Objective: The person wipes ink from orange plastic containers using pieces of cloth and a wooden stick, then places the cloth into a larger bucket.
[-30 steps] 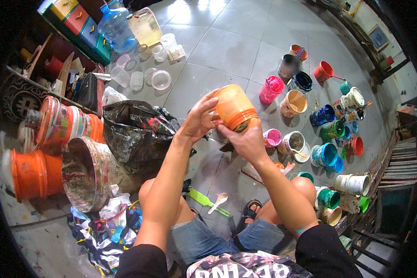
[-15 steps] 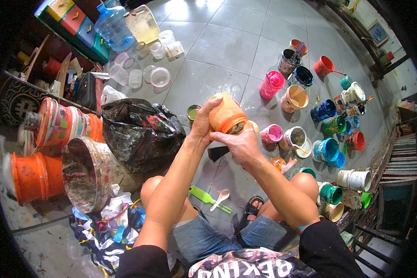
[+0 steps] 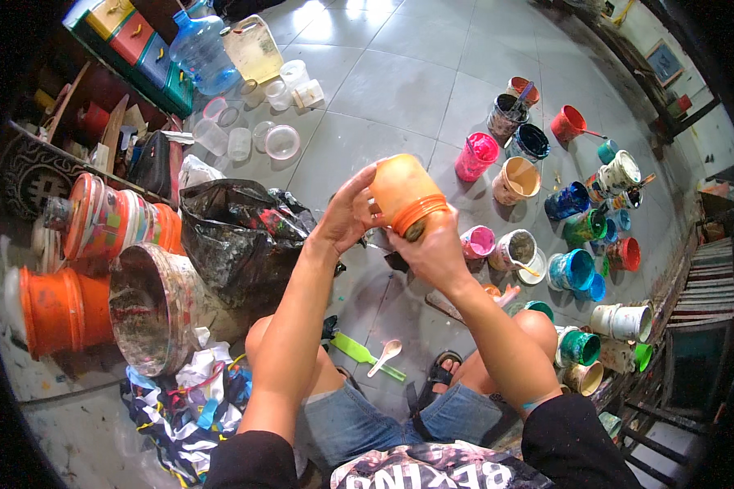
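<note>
Above the floor in front of me, both hands hold a translucent orange plastic jar point(image 3: 404, 187). It is tipped, with its ribbed neck and dark mouth toward me and its base away. My left hand point(image 3: 347, 213) curves loosely round the jar's left side, fingertips and thumb against it. My right hand point(image 3: 434, 251) grips the neck from the right, its thumb by the mouth. The jar's contents cannot be made out. Below the hands, a white spoon point(image 3: 386, 357) lies across a bright green flat-handled tool point(image 3: 353, 347) on the floor.
Several open paint pots, such as a pink one point(image 3: 476, 156) and a teal one point(image 3: 572, 270), stand to the right. On the left are a black plastic bag point(image 3: 245, 236), a paint-crusted bucket point(image 3: 151, 310) and orange buckets point(image 3: 57, 314). Clear cups point(image 3: 282, 143) stand farther off.
The jar has turned more upright, its base away from me. My left hand has loosened from a wrapped hold to a lighter one at the side. My right hand stays at the neck.
</note>
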Available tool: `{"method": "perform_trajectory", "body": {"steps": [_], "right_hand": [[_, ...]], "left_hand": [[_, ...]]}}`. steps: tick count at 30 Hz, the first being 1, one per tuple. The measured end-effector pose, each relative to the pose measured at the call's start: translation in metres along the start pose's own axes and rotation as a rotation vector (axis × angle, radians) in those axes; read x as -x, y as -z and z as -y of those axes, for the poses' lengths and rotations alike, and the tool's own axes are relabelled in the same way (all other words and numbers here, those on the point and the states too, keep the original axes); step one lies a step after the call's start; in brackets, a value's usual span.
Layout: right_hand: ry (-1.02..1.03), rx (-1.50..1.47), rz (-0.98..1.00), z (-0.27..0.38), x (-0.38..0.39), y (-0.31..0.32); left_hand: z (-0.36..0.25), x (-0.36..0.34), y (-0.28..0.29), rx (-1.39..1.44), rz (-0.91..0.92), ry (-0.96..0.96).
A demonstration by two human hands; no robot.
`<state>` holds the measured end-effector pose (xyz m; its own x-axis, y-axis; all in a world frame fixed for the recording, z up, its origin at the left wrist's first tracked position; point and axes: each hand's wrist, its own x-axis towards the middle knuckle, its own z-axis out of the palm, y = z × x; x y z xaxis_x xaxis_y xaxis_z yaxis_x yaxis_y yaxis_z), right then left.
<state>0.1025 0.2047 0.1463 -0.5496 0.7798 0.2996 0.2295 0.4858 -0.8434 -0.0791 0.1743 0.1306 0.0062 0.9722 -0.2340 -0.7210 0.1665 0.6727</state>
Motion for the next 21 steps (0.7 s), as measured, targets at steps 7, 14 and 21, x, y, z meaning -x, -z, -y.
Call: {"method": "perform_trajectory", "body": {"steps": [7,14,21], "right_hand": [[0.18,0.342,0.136,-0.014,0.014,-0.019],[-0.427,-0.576,0.087,0.006,0.011,-0.014],[-0.664,-1.34,0.062,0.036,-0.001,-0.001]], "left_hand": [[0.023,-0.004,-0.011,0.107,-0.189,-0.016],[0.031,-0.005,-0.016,0.229,-0.123,-0.029],[0.027,-0.004,-0.014,0.287,-0.032,-0.151]]}}
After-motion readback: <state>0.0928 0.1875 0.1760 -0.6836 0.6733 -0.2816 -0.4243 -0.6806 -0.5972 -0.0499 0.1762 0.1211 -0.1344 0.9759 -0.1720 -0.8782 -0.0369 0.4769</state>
